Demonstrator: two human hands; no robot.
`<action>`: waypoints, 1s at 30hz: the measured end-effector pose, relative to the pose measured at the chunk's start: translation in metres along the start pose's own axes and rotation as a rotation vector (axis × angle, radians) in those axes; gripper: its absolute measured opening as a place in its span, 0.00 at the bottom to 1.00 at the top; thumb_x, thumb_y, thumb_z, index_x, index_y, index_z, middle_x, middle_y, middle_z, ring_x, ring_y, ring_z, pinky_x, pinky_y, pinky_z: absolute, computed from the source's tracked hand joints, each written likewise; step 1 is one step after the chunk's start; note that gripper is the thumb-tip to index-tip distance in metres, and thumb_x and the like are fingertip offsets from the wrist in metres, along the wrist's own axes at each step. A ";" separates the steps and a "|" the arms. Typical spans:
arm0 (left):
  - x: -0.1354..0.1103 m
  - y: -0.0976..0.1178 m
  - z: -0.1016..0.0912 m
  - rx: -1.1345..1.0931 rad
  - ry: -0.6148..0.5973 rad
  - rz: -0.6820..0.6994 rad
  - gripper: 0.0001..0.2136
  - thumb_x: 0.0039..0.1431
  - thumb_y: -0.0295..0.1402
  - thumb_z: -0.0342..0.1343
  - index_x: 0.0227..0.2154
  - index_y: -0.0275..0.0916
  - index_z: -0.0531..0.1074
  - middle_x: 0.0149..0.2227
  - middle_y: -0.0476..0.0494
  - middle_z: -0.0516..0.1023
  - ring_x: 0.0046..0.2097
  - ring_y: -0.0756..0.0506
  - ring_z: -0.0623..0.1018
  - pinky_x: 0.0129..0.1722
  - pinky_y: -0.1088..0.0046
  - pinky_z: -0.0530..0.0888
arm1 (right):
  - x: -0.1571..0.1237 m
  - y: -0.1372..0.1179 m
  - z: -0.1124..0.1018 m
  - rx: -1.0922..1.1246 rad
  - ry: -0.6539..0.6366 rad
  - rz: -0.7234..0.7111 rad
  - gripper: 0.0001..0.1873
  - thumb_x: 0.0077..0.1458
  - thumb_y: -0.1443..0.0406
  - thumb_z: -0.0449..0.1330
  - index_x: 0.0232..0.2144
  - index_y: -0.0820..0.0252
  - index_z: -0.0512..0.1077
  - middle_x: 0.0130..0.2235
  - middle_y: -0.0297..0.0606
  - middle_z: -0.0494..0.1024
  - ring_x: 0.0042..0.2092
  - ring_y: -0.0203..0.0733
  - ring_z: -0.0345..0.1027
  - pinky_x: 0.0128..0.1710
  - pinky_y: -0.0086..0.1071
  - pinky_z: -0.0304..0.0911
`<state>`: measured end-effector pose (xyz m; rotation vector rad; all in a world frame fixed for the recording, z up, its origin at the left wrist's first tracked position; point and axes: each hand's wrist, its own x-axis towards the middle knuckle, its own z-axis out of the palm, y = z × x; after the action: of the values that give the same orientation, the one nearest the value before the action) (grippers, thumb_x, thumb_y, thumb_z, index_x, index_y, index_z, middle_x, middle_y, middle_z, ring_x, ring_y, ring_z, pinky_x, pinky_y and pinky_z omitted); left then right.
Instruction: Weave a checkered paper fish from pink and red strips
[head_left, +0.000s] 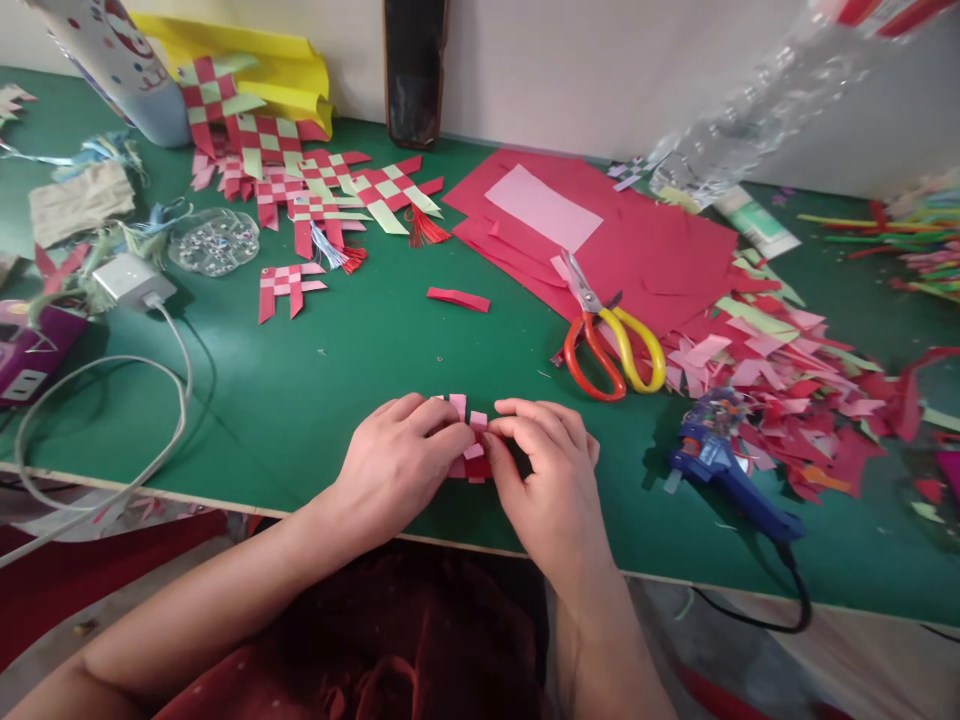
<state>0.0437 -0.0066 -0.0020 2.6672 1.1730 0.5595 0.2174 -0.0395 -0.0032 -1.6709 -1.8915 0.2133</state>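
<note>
Pink-and-red woven paper strips (472, 452), gripped at near side by fingers of left hand (401, 452) and right hand (551, 465); probably in weaving step, next calling for careful tightening.

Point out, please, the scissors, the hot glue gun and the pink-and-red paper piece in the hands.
Scissors (591, 301), head view: on the pivot.
Hot glue gun (724, 476), head view: on the blue casing.
Pink-and-red paper piece (473, 452), head view: on a pink strip.

Small woven paper piece (476, 467), pink and red strips interlaced, sat between left fingers (450, 437) and right fingers (517, 427), near the surface's (360, 340) front edge. Short pink strip ends (457, 404) poked out at far side; partly covered, full outline hidden.
</note>
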 end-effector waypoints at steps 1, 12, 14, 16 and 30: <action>0.000 0.000 0.000 -0.003 0.005 -0.002 0.11 0.68 0.29 0.46 0.34 0.39 0.74 0.40 0.45 0.78 0.38 0.45 0.73 0.41 0.66 0.74 | 0.000 0.000 -0.001 0.012 0.013 -0.008 0.02 0.59 0.66 0.60 0.33 0.55 0.72 0.44 0.34 0.79 0.47 0.44 0.67 0.47 0.41 0.55; 0.000 -0.001 -0.001 -0.011 0.019 0.002 0.12 0.68 0.28 0.45 0.32 0.40 0.73 0.37 0.46 0.77 0.36 0.46 0.72 0.38 0.68 0.73 | -0.009 -0.005 -0.001 0.015 0.078 0.002 0.04 0.55 0.69 0.60 0.29 0.55 0.70 0.39 0.36 0.79 0.41 0.42 0.70 0.44 0.39 0.56; 0.000 -0.001 0.000 -0.006 0.027 0.010 0.12 0.68 0.28 0.45 0.33 0.39 0.73 0.38 0.45 0.77 0.36 0.46 0.73 0.39 0.68 0.73 | -0.008 -0.005 0.000 0.052 0.068 0.017 0.03 0.56 0.68 0.59 0.34 0.55 0.70 0.40 0.36 0.80 0.41 0.42 0.71 0.44 0.39 0.58; 0.000 -0.002 0.000 -0.005 0.040 0.021 0.11 0.68 0.29 0.45 0.33 0.39 0.73 0.38 0.45 0.77 0.36 0.46 0.73 0.38 0.68 0.74 | -0.006 -0.005 -0.001 0.097 0.052 0.026 0.11 0.57 0.68 0.58 0.44 0.55 0.69 0.40 0.36 0.80 0.40 0.41 0.72 0.46 0.39 0.59; 0.000 -0.002 0.001 -0.014 0.012 -0.003 0.10 0.67 0.28 0.47 0.33 0.40 0.73 0.38 0.47 0.77 0.36 0.47 0.72 0.39 0.69 0.72 | -0.002 -0.006 -0.006 0.050 0.059 -0.058 0.04 0.59 0.69 0.59 0.34 0.56 0.73 0.35 0.34 0.81 0.37 0.39 0.73 0.43 0.38 0.60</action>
<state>0.0429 -0.0053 -0.0032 2.6540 1.1713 0.5813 0.2151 -0.0438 0.0042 -1.5706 -1.8726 0.1852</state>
